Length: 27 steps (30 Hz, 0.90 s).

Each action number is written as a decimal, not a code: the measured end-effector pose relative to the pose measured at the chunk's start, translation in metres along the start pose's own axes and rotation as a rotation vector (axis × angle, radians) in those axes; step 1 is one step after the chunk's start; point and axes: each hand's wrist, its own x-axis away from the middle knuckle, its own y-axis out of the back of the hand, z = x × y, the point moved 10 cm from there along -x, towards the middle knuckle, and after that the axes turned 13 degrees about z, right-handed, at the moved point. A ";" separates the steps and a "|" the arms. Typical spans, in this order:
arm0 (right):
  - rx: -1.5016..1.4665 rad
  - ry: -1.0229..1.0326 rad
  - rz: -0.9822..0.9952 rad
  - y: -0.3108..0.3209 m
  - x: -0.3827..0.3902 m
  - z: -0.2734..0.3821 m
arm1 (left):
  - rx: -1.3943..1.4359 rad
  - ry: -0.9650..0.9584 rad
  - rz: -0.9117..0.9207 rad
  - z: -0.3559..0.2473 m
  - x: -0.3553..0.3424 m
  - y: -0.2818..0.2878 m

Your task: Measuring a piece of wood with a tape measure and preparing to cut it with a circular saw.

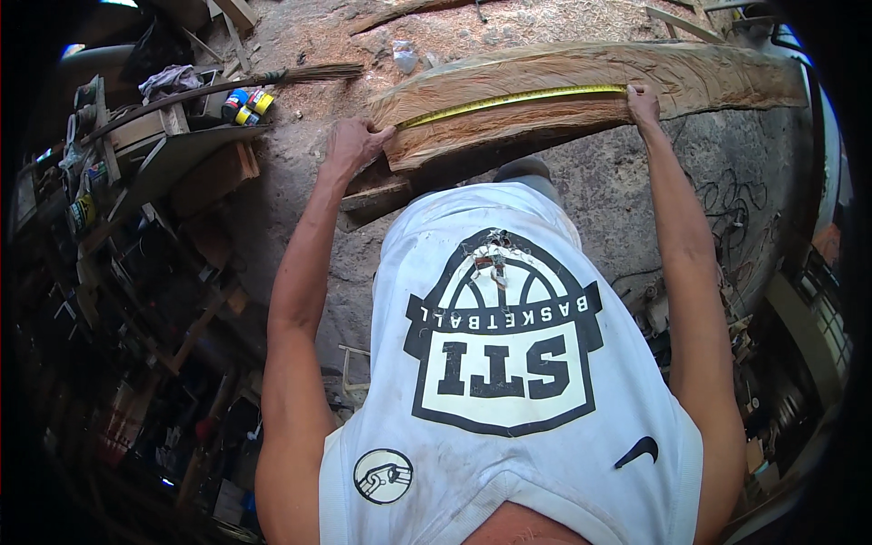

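A yellow tape measure (513,95) is stretched along a long rough wooden slab (727,77) in front of me. At the slab's left end, my left hand (357,143) is closed, pinching the tape's end near the wood's edge. My right hand (643,104) is closed around the other end of the pulled-out tape, resting at the slab. The tape case is not clearly visible; the right hand's fingers may hide it. Beneath the slab's left end sits a short wood block (377,202).
Blue and yellow cans (245,104) stand on the left by a stick broom (318,74) and a cluttered workbench (173,154). Wood shavings (545,23) cover the ground beyond the slab. A dark cord (731,204) lies coiled at right. A clear plastic bag (405,56) lies behind the slab.
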 end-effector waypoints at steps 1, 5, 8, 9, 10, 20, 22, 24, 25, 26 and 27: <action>-0.007 -0.029 0.001 0.000 0.001 -0.002 | -0.023 0.001 -0.018 -0.003 0.002 0.002; -0.025 0.005 -0.006 0.001 0.004 0.004 | -0.043 0.020 -0.038 -0.010 0.009 0.005; -0.035 0.015 -0.005 0.000 0.004 0.005 | -0.062 0.017 -0.062 -0.018 0.008 0.005; -0.039 0.005 0.001 0.000 0.003 0.003 | -0.086 0.032 -0.064 -0.019 0.007 0.005; -0.050 -0.025 0.004 -0.001 0.003 0.000 | -0.111 0.053 -0.063 -0.019 0.005 0.004; -0.038 -0.040 -0.002 -0.004 0.003 0.000 | -0.182 0.096 -0.053 -0.034 -0.007 0.002; -0.039 -0.060 0.001 -0.003 0.005 0.000 | -0.192 0.079 -0.044 -0.041 -0.009 0.000; -0.041 -0.041 -0.009 -0.001 0.009 0.004 | -0.195 0.078 -0.045 -0.044 -0.011 -0.001; -0.054 -0.060 -0.016 0.000 0.011 0.003 | -0.193 0.086 -0.049 -0.045 -0.012 -0.001; -0.043 -0.044 -0.015 0.001 0.012 0.006 | -0.187 0.096 -0.036 -0.044 -0.013 -0.002; -0.042 -0.043 -0.018 0.001 0.013 0.007 | -0.184 0.092 -0.045 -0.045 -0.014 -0.002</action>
